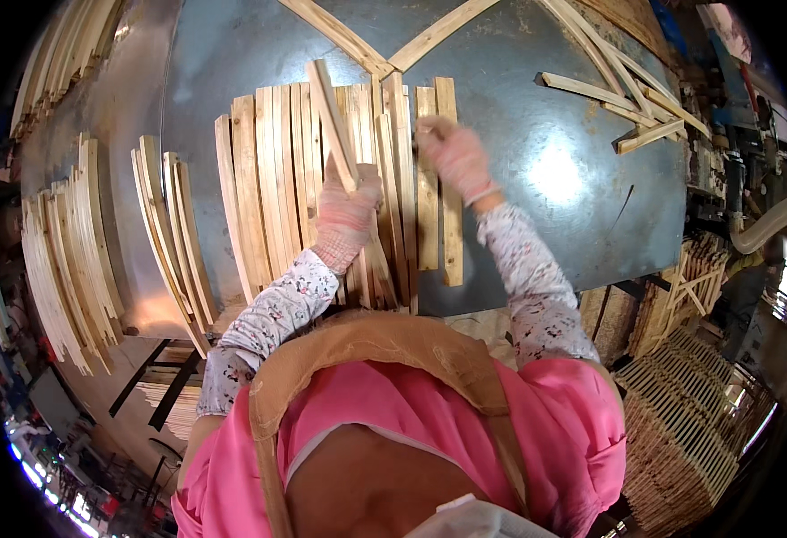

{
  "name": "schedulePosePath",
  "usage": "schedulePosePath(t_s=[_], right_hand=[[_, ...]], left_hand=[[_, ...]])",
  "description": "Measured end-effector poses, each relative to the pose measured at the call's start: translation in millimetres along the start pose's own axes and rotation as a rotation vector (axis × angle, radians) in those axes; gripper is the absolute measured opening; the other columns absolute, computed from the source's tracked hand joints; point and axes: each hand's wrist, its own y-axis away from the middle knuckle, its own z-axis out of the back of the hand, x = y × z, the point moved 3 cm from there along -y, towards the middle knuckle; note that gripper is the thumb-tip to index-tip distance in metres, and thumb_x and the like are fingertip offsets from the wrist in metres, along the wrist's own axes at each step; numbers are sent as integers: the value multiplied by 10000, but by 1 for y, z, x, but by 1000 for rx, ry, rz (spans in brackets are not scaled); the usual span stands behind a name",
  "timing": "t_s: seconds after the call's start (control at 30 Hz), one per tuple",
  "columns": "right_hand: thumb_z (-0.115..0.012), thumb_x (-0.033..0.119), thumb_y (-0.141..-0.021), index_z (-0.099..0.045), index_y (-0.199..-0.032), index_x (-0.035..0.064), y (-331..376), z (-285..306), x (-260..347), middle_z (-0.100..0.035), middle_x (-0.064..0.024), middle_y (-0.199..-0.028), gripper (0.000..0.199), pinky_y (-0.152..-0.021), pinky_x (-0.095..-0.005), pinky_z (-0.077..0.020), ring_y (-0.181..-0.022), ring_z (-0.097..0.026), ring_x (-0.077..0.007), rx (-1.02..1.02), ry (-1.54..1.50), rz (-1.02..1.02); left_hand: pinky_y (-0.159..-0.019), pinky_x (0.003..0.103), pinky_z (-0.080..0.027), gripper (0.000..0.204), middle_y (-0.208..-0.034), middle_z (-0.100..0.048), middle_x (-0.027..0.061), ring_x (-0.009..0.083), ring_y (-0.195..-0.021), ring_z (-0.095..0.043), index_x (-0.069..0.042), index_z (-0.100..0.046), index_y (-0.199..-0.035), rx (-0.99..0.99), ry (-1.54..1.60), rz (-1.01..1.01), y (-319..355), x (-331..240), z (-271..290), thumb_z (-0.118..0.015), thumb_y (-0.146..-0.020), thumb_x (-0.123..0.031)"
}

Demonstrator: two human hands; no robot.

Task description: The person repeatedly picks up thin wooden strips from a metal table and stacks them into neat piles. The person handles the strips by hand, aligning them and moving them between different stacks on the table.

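One slat (332, 121), clamped in left hand (349, 213) over the row (272, 179), long axis pointing forward and slightly left, lies left of right hand (454, 160), blurred, grip unclear, near two boards (449, 220).

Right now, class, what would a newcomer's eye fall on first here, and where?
Most likely the row of pale wooden strips in front of the person, with the gloved left hand holding one strip tilted over it. Then the bright pink top across the lower middle, and the crossed strips at upper right on the grey metal table.
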Motion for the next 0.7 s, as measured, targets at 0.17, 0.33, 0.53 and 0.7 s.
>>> schedulePosePath(t_s=[0.17,0.33,0.53,0.7], right_hand=[[-610,426,-1032,-721,-1336,160,19,-39,36,-791,-151,-1105,419,-874,-482,-596,-963,-758,-332,-154,184,247],[-587,350,-1056,-576,-1459,33,-3,-19,102,-781,-193,-1080,513,-831,-508,-610,-1018,-772,-363,206,328,-38],[-602,294,-1012,-402,-1614,30,-2,-48,62,-787,-229,-998,688,-842,-513,-610,-943,-782,-385,227,473,-41],[-608,312,-983,-311,-1701,136,1,-41,55,-782,-168,-902,797,-772,-492,-597,-830,-767,-356,-37,347,-14]], left_hand=[[-570,316,-518,489,-837,-611,35,136,-654,-594,4,-468,-1429,-8,57,-76,4,-33,12,-700,-1016,-120],[-528,323,-526,411,-817,-621,70,164,-631,-609,13,-501,-1295,-47,24,-10,-11,-65,36,-726,-956,-45],[-532,341,-547,440,-791,-605,94,177,-626,-616,12,-489,-1307,-88,20,13,-5,-55,54,-717,-937,-49],[-766,367,-682,916,-1162,-654,206,249,-928,-726,-7,-306,-1605,-3,-154,122,18,-39,35,-832,-857,-54]])
